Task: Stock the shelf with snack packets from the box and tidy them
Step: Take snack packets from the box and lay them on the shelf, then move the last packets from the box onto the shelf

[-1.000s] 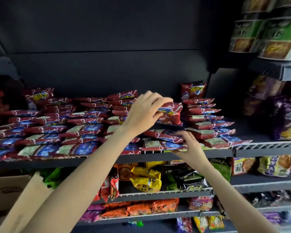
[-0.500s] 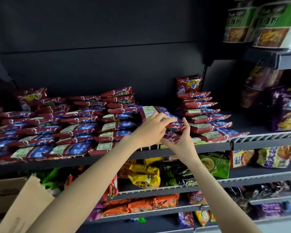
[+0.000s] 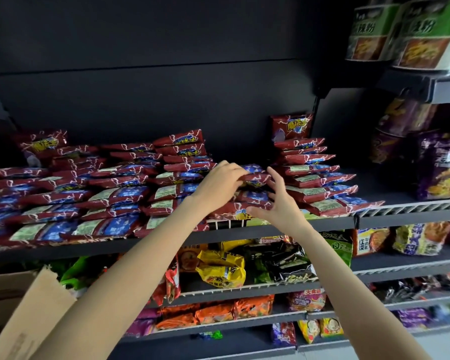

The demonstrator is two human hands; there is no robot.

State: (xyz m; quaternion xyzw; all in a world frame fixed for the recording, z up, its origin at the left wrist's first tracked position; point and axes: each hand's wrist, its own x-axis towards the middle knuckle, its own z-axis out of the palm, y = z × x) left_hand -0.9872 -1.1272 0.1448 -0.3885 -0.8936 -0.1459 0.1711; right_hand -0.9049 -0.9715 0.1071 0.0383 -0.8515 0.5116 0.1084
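Green noodle packs (image 3: 411,32) above; yellow bag (image 3: 222,268) below.

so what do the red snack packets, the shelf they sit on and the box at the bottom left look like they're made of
Red snack packets: glossy printed plastic film, probably; they crinkle and catch highlights.
Shelf: dark, matte, painted metal by the look of it, with a slotted front rail.
Box: plain brown cardboard, dull, with a raw-edged flap.
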